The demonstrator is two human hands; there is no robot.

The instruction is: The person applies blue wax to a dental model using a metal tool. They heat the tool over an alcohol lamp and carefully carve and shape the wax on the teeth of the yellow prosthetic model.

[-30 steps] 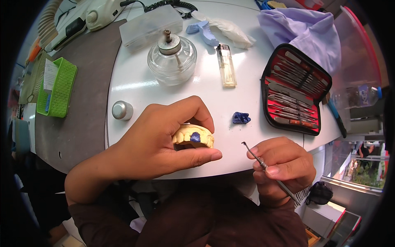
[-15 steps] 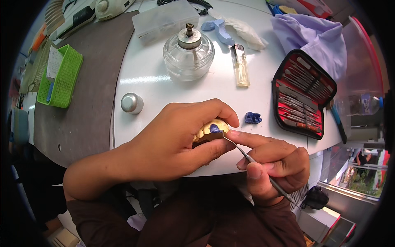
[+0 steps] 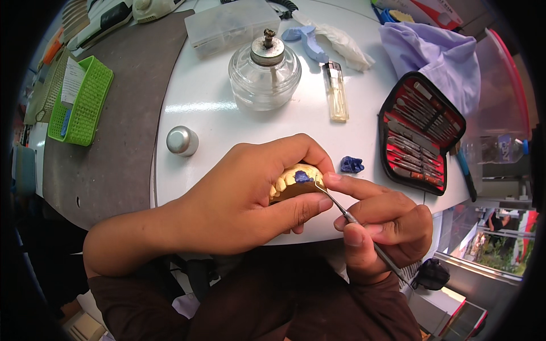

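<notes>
Dental cast (image 3: pixel 290 184), yellowish with a blue wax patch, sat mostly hidden inside the curled left hand (image 3: pixel 244 199). Right hand (image 3: pixel 381 227) pinched a thin metal carver (image 3: pixel 347 213), tip touching the wax. Farther across the surface (image 3: pixel 210 122) stood a glass spirit lamp (image 3: pixel 264 74).

white round surface (image 3: pixel 216 113), shiny with light glare | grey surface (image 3: pixel 119 136) butting up on its left | daylight and some greenery at a window (image 3: pixel 495 250) lower right | pretty dark under the surfaces
</notes>
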